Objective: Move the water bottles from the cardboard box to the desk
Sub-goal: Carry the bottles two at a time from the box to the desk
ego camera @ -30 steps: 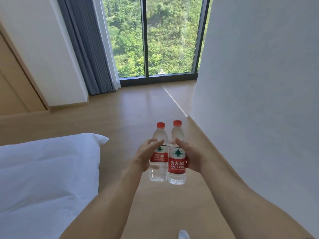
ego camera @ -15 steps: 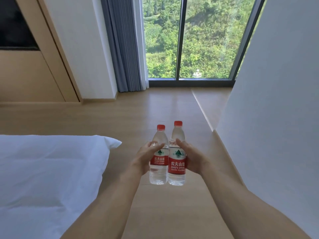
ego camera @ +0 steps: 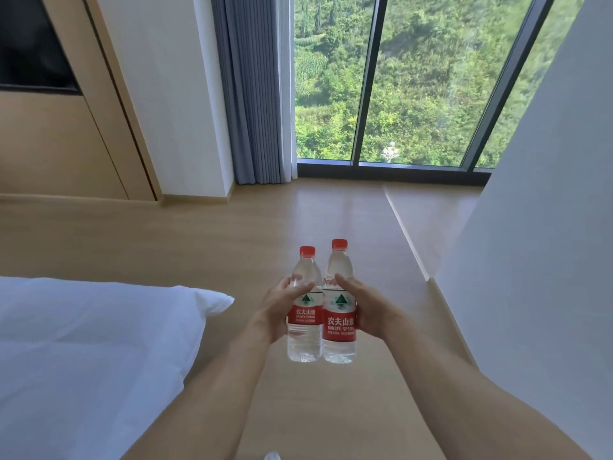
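Swung leftward since before, revealing more wood panelling (ego camera: pixel 49 144). Left hand (ego camera: pixel 275 310) gripping left bottle (ego camera: pixel 305 313), right hand (ego camera: pixel 368 310) gripping right bottle (ego camera: pixel 340 313): clear ribbed plastic, red caps, red labels, upright, touching, above pale wooden floor (ego camera: pixel 232 234).

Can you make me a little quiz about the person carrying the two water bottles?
1. True or false: each hand holds one bottle.
2. What colour are the bottle caps? A) blue B) red C) green
3. Fill in: the white thing on the left of the view is a ____.

Key
1. True: the left hand grips the left bottle, and the right hand grips the right bottle. Both are upright, side by side, above the wooden floor.
2. B, red.
3. Bed, with white bedding. The window is ahead.
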The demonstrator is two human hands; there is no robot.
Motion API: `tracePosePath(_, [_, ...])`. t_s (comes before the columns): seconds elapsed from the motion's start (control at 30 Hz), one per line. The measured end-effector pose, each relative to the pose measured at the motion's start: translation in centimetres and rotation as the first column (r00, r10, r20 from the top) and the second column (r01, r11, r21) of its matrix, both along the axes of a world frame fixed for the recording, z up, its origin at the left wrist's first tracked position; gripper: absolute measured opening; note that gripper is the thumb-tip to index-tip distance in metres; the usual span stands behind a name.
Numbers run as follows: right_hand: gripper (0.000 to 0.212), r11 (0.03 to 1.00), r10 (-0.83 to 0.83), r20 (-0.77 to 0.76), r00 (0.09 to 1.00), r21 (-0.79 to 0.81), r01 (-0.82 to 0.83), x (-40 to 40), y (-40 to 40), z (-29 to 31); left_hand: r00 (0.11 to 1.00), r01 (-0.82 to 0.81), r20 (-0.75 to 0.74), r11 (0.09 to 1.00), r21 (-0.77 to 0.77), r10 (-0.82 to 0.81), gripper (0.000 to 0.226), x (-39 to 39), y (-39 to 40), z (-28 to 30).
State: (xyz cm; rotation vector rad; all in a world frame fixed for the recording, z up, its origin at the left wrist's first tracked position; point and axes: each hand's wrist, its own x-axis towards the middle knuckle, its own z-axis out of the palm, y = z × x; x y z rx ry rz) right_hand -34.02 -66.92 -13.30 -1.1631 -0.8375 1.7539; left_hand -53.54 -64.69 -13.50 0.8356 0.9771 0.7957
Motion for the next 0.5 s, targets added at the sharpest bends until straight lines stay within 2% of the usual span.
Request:
tracePosePath(0.3, [0.057,0.999,0.037,0.029,0.999,-0.015,-0.037,-3.2,17.2,1.6,0.999,-0.033,0.029,0.999,0.006,0.033,0.050,-2.7,16.9,0.3])
tracePosePath(0.5, [0.057,0.995,0.092,0.029,0.995,-0.037,-0.091,-5.4,25.5,1.1,0.995,-0.091,0.040,0.996,-0.004,0.091,0.049,-4.9,24.4,-0.4])
